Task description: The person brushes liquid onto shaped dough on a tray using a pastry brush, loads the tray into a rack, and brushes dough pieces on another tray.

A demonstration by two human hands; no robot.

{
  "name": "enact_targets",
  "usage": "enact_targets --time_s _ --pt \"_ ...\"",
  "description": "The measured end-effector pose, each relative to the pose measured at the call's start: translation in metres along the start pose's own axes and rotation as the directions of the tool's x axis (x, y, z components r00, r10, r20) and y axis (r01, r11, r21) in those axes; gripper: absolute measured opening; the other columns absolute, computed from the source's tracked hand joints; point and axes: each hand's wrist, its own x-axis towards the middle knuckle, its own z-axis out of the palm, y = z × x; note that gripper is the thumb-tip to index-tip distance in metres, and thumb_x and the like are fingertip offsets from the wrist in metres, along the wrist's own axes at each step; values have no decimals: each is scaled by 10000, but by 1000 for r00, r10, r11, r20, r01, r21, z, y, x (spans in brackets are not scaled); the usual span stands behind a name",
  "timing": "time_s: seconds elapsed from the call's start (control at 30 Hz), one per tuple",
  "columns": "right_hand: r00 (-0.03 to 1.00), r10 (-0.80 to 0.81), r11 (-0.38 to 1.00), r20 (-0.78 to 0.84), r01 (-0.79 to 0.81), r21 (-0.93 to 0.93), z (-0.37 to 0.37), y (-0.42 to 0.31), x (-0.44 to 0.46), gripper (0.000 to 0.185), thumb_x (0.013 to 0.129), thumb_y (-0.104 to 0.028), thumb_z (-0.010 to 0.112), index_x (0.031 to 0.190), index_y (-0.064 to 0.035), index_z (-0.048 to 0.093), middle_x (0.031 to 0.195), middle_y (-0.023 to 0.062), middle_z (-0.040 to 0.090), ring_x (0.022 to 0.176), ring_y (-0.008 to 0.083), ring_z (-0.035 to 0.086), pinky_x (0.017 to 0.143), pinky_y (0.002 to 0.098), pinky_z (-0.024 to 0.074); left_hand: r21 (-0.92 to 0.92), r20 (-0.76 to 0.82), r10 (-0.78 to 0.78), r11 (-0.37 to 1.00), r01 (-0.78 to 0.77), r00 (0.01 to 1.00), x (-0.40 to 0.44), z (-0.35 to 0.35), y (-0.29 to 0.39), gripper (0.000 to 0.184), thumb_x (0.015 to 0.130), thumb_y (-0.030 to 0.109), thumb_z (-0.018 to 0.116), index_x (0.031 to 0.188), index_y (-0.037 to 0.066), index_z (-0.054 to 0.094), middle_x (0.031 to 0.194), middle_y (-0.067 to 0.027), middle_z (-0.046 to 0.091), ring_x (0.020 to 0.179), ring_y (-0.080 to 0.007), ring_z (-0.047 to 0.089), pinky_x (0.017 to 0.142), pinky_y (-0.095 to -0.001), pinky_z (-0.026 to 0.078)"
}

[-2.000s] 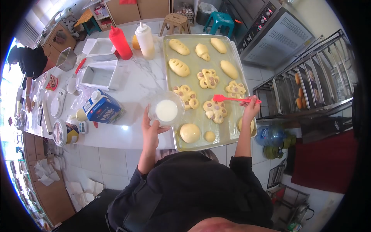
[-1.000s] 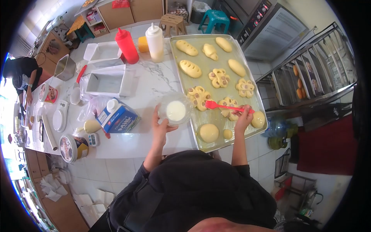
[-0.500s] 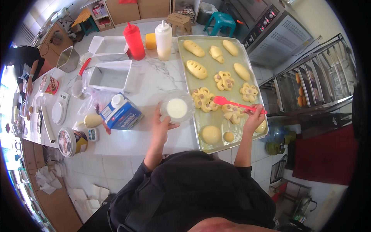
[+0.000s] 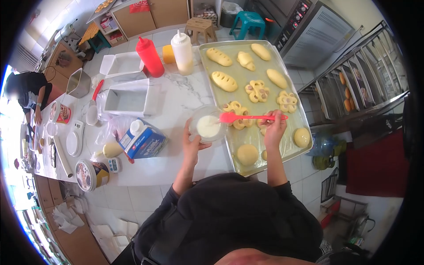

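My left hand is closed on the side of a clear bowl with white liquid, probably milk, in it. A red pastry brush is gripped by its handle in my right hand. Its head is at the bowl's right side, over or in the liquid; I cannot tell whether it touches. Under my right hand lies a baking tray of shaped dough. Flower-shaped dough with brown pieces, a scored oval loaf and a round dough ball are on it. My right hand partly hides some pieces.
A blue milk carton stands left of the bowl. Beyond are loaf pans, a red squeeze bottle and a white one. Tubs and a scale line the left. Another person bends over the table's far-left end.
The red brush has moved left from the flower-shaped dough on the tray to the bowl. My left hand still holds the bowl. The whole view has shifted slightly.
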Motion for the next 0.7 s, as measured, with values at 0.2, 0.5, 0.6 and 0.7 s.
enact_targets --time_s 0.2,0.5,0.6,0.7 --pt "990 -109 968 -88 86 -236 -41 32 22 286 946 -268 410 800 -28 463 715 71 526 530 134 550 474 263 510 35 -55 26 999 -24 998 -3 -8 13 633 787 11 394 1385 59 192 1221 -165 461 907 -249 606 634 -315 564" --pt "961 -246 944 -125 208 -257 -46 19 44 310 951 -259 396 791 -7 480 681 66 532 514 129 548 449 257 484 -48 -66 49 997 -53 997 -1 -19 16 667 750 -48 400 1379 62 210 1236 -156 423 868 -266 622 604 -308 584" --pt "985 -162 907 -57 125 -402 -41 20 56 313 952 -261 396 795 -5 484 665 66 539 502 125 548 454 256 480 -38 -78 49 998 -52 996 -3 -19 18 664 749 -47 402 1377 60 216 1228 -156 441 855 -261 626 600 -304 583" --pt "966 -239 954 -95 215 -211 -22 20 61 299 949 -239 398 801 4 491 659 66 550 488 127 549 456 257 479 -51 -70 60 997 -63 996 -4 -17 20 666 747 -50 399 1378 57 212 1220 -156 456 844 -259 629 595 -303 582"
